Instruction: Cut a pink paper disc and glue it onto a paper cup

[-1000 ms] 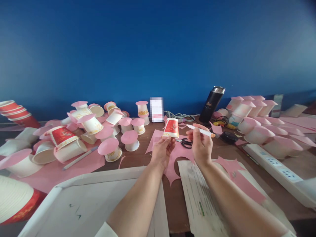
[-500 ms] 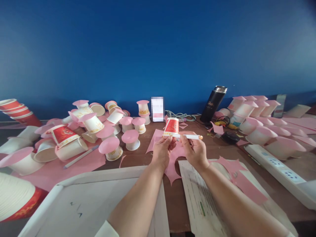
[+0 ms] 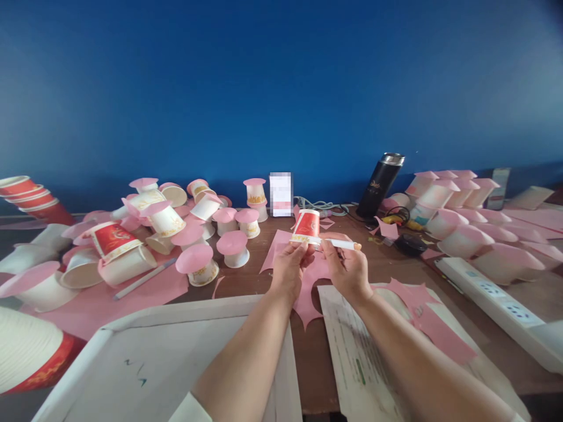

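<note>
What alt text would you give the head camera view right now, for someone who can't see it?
Left hand holds a small red and white paper cup upside down while the right hand lays a white pen against its rim, above a brown table crowded with pink-capped cups and pink paper scraps.

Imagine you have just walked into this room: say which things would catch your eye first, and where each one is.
First, the hands in the middle: the left hand holds up a small red-and-white paper cup upside down while the right hand lays a white pen against its lower edge. Next, the heap of upturned cups capped with pink paper discs on the left of the table. Behind everything stands a deep blue wall.
</note>
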`<move>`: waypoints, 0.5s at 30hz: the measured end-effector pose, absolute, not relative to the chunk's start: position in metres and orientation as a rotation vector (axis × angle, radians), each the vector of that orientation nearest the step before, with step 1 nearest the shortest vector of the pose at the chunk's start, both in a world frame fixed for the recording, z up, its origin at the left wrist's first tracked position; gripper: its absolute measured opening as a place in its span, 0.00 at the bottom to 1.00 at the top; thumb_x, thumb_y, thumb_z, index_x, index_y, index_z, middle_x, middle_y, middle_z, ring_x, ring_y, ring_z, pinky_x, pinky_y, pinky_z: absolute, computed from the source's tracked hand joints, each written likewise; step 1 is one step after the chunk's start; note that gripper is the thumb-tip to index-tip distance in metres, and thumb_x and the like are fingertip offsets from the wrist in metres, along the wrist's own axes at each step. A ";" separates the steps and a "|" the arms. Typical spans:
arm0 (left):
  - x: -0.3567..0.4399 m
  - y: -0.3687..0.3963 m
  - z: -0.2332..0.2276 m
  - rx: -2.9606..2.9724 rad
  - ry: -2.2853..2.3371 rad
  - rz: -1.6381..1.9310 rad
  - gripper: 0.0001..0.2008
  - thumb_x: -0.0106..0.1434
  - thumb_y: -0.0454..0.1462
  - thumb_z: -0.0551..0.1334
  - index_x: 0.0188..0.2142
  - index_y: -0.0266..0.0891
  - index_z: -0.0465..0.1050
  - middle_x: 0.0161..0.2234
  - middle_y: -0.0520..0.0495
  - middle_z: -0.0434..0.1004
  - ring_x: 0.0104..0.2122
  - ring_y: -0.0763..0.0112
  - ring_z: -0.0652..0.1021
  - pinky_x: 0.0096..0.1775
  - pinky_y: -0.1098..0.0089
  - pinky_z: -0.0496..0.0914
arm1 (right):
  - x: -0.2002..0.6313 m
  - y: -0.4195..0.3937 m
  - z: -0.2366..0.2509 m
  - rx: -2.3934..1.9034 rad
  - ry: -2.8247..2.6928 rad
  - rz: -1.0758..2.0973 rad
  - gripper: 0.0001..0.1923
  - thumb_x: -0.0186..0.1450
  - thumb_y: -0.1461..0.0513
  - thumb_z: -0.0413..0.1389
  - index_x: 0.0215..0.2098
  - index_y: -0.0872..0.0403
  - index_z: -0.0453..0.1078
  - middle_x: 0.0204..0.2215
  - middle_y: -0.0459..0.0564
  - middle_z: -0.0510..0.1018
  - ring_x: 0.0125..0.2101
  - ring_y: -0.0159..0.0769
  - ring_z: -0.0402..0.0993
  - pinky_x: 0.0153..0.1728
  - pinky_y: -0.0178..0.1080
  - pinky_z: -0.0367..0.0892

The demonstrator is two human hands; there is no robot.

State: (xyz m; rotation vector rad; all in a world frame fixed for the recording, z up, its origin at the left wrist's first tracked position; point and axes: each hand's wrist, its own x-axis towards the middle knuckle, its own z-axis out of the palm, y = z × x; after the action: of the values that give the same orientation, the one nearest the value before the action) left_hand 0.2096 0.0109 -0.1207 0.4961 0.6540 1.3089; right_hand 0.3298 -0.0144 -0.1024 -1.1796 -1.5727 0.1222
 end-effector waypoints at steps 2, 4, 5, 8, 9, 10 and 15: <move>0.210 0.011 -0.121 0.500 0.661 1.310 0.15 0.43 0.39 0.75 0.27 0.34 0.74 0.26 0.50 0.77 0.28 0.77 0.77 0.35 0.74 0.69 | 0.330 -0.014 -0.102 -1.192 -1.556 0.114 0.12 0.68 0.57 0.51 0.40 0.54 0.73 0.37 0.52 0.80 0.33 0.36 0.77 0.34 0.36 0.71; 0.210 0.012 -0.122 0.507 0.663 1.313 0.15 0.43 0.39 0.75 0.27 0.34 0.75 0.26 0.50 0.77 0.28 0.77 0.77 0.36 0.74 0.69 | 0.330 -0.015 -0.102 -1.199 -1.564 0.115 0.12 0.68 0.57 0.51 0.40 0.53 0.74 0.36 0.52 0.80 0.32 0.36 0.77 0.34 0.36 0.71; 0.210 0.012 -0.122 0.513 0.662 1.313 0.15 0.43 0.39 0.75 0.28 0.34 0.75 0.26 0.50 0.77 0.28 0.76 0.77 0.36 0.74 0.69 | 0.330 -0.015 -0.102 -1.197 -1.576 0.119 0.12 0.68 0.57 0.51 0.40 0.53 0.74 0.36 0.51 0.80 0.32 0.36 0.77 0.34 0.36 0.71; 0.210 0.013 -0.121 0.535 0.667 1.314 0.16 0.43 0.40 0.75 0.28 0.34 0.76 0.26 0.50 0.77 0.29 0.76 0.77 0.36 0.73 0.69 | 0.330 -0.015 -0.102 -1.181 -1.591 0.136 0.12 0.68 0.57 0.51 0.41 0.53 0.74 0.37 0.51 0.80 0.32 0.35 0.77 0.35 0.36 0.71; 0.210 0.012 -0.120 0.538 0.673 1.314 0.17 0.42 0.40 0.75 0.28 0.34 0.76 0.27 0.49 0.77 0.29 0.76 0.77 0.36 0.73 0.69 | 0.330 -0.015 -0.102 -1.177 -1.585 0.137 0.12 0.68 0.57 0.51 0.42 0.53 0.74 0.38 0.51 0.80 0.32 0.35 0.77 0.35 0.36 0.71; 0.210 0.012 -0.120 0.541 0.678 1.314 0.17 0.41 0.40 0.76 0.28 0.34 0.76 0.26 0.49 0.77 0.29 0.76 0.77 0.35 0.73 0.69 | 0.330 -0.015 -0.102 -1.178 -1.577 0.134 0.12 0.68 0.57 0.51 0.42 0.53 0.74 0.39 0.51 0.80 0.32 0.35 0.78 0.35 0.36 0.71; 0.211 0.010 -0.120 0.560 0.690 1.310 0.17 0.41 0.42 0.76 0.26 0.34 0.75 0.25 0.50 0.76 0.27 0.76 0.76 0.35 0.73 0.69 | 0.331 -0.015 -0.103 -1.185 -1.587 0.125 0.11 0.68 0.57 0.52 0.41 0.53 0.75 0.36 0.50 0.80 0.32 0.35 0.78 0.36 0.35 0.71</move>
State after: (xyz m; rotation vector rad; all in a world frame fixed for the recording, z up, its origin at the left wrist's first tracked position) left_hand 0.2107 0.0102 -0.1197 0.5602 0.6905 1.3096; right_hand 0.3306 -0.0153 -0.1027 -1.1847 -1.5872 0.1248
